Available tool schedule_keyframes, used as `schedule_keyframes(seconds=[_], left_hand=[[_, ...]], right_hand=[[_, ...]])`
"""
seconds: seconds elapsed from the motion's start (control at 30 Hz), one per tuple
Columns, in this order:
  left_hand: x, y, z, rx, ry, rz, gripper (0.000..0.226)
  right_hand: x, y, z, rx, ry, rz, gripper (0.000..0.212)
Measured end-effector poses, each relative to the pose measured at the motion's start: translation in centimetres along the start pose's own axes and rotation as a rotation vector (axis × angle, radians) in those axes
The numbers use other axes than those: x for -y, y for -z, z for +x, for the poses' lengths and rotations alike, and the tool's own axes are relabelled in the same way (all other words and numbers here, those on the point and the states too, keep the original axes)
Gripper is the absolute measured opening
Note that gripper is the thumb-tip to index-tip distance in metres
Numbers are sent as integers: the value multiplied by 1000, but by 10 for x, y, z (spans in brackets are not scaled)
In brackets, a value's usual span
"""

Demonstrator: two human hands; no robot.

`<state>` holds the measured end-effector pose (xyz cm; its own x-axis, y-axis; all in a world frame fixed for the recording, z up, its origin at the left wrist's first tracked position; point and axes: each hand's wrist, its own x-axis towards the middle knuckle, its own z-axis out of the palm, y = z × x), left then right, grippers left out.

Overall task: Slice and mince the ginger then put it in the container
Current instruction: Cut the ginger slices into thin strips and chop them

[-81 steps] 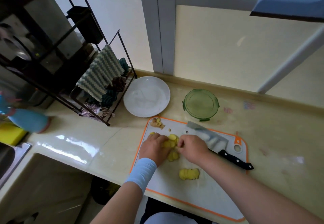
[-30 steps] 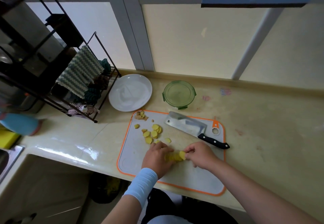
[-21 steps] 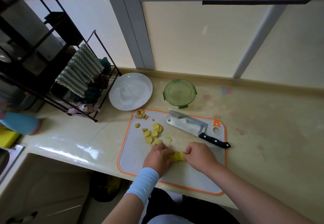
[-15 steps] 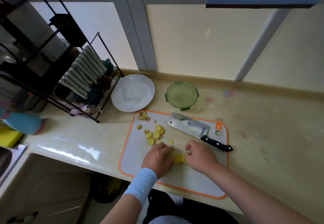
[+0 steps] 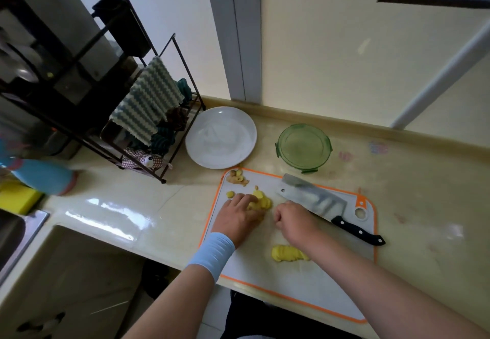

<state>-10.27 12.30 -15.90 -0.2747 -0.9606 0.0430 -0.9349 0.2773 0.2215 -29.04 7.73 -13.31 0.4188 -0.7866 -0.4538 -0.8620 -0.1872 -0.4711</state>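
Note:
A white cutting board with an orange rim (image 5: 342,285) lies on the counter. My left hand (image 5: 238,216) rests on a loose pile of yellow ginger slices (image 5: 262,200) at the board's far left, its fingers curled over them. Just to the right, my right hand (image 5: 294,219) is curled with nothing visible in it. A tidy stack of ginger slices (image 5: 287,253) lies nearer me, partly under my right forearm. The cleaver (image 5: 315,198) lies flat on the board behind my right hand, untouched. The green round container (image 5: 303,147) stands beyond the board.
A white plate (image 5: 221,137) sits left of the container. Ginger peel scraps (image 5: 237,176) lie at the board's far left corner. A black wire rack with cloths (image 5: 148,105) stands at the left, with a sink edge (image 5: 16,232) further left.
Both hands let go of the gathered stack, which now lies on the near part of the board. They moved away from me to the loose slices near the cleaver.

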Motion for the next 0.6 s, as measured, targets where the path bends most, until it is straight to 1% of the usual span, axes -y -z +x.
schedule_keyframes(seconds=[0.07,0.13,0.23,0.27,0.3,0.37,0.47,0.5,0.6], left_hand=[[14,1,2,-7,22,-49,25],[22,0,2,-6,11,-68,26],[19,5,8,-71,55,-118,31],[15,6,12,-94,49,-140,31],[11,8,17,-104,15,-155,29],[6,7,28,-81,-104,-120,25],[10,0,39,-2,-264,5,32],[14,-2,40,13,-279,15,33],[30,-2,37,17,-285,34,32]], right_hand=[[5,5,6,60,14,-39,21],[7,8,10,73,13,-52,24],[8,10,9,41,11,-110,12],[8,10,8,37,21,-156,16],[7,9,8,39,26,-192,18],[9,8,6,46,19,-217,13],[10,9,6,56,-17,-170,6],[10,10,6,56,-28,-147,5],[11,15,4,43,-109,7,12]])
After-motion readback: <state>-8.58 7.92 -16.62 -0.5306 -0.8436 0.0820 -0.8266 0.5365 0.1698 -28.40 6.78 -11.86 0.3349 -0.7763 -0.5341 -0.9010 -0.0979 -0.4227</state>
